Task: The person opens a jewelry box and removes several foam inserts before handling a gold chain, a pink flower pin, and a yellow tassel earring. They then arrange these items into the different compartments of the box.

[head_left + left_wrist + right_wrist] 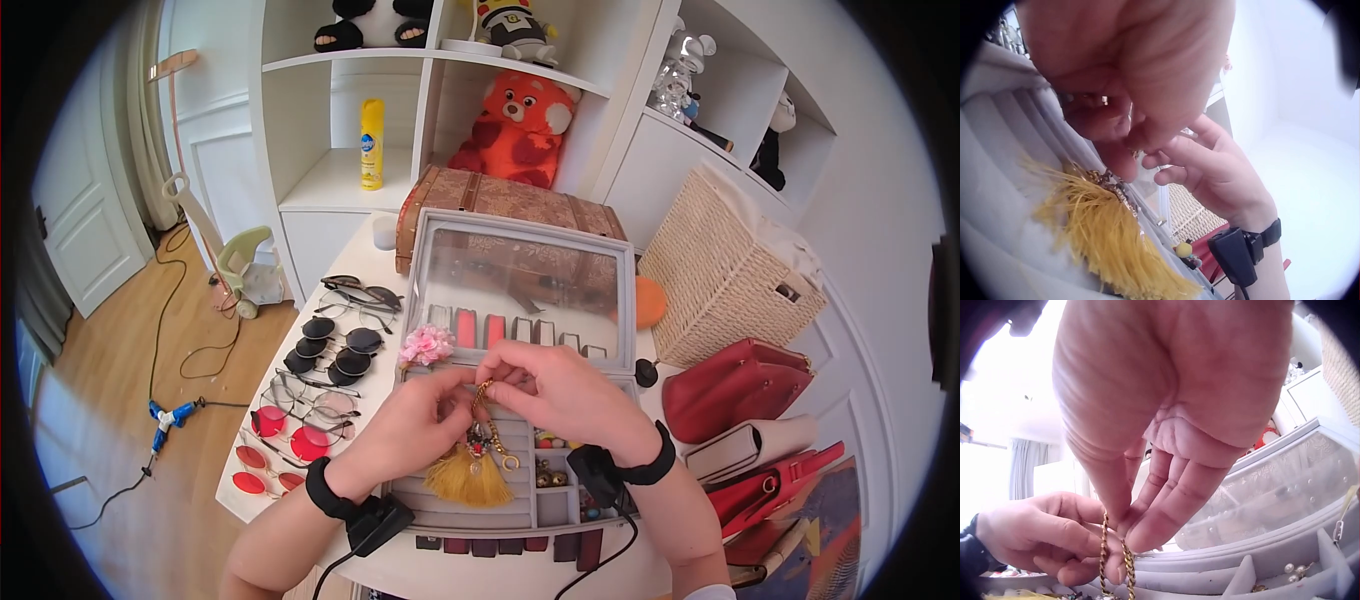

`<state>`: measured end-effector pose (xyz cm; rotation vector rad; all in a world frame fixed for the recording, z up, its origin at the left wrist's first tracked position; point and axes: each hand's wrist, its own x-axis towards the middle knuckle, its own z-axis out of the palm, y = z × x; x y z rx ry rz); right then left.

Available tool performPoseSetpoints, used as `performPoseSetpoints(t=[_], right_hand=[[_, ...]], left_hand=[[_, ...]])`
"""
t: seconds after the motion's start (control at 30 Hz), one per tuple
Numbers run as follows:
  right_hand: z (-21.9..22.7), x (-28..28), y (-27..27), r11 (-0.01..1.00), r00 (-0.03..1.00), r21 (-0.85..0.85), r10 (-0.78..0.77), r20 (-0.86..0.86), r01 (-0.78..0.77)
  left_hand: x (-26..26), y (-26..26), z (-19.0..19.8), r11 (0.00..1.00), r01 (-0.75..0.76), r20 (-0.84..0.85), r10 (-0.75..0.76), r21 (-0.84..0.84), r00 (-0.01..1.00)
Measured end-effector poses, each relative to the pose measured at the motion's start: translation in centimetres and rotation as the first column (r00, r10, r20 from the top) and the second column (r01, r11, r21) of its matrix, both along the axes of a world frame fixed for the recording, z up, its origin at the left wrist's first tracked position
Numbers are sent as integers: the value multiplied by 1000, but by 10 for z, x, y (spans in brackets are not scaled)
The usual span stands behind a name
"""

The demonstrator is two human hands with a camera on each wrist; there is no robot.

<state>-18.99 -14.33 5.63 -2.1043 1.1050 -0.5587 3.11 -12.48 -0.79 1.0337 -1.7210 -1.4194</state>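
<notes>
Both hands meet over a grey jewelry box (425, 521) with its clear-windowed lid (628, 300) raised. My right hand (565, 385) pinches a gold chain (1129, 569) between thumb and fingers, and two strands hang from its fingertips in the right wrist view. Close against it, my left hand (425, 415) pinches the same chain near its top; its fingertips are partly hidden in the left wrist view. Below hang a jeweled pendant (476, 438), a gold ring clasp (511, 463) and yellow tassels (470, 480), over the box's padded grey rolls (1016, 150).
Small compartments with beads and earrings (551, 475) line the box's right side. Sunglasses (350, 365) lie in rows to the left. A pink flower (427, 345) sits by the lid. Behind stands a patterned chest (500, 205); red handbags (735, 390) and a woven basket (735, 270) are right.
</notes>
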Motion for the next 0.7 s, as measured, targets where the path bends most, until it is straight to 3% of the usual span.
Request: performPoseSetpoints(t=[0.1,0.17,0.27,0.37,0.43,0.5,0.57,0.7], right_hand=[[4,2,2,1000,998,-4,19,57,-19],[7,0,3,1000,991,-25,2,-131,-6],[4,1,7,1000,999,16,19,-39,-19],[-3,2,3,1000,999,-4,21,38,-21],[-2,2,3,1000,999,-9,10,32,-10],[-2,1,3,1000,1000,-16,0,23,1],[-3,0,3,978,997,-200,51,-54,-61],[-10,-1,-1,926,988,-351,104,-112,-137]], left_hand=[[1,1,4,1000,-8,41,8,4,999],[1,1,6,999,-19,56,16,50,998],[0,2,6,996,-28,40,25,83,999],[0,3,5,997,-59,0,59,39,998],[1,1,-1,986,-80,73,91,-145,993],[1,1,1,983,-88,103,105,-162,989],[1,3,5,978,-104,131,128,-179,983],[1,5,8,975,-114,140,142,-191,980]])
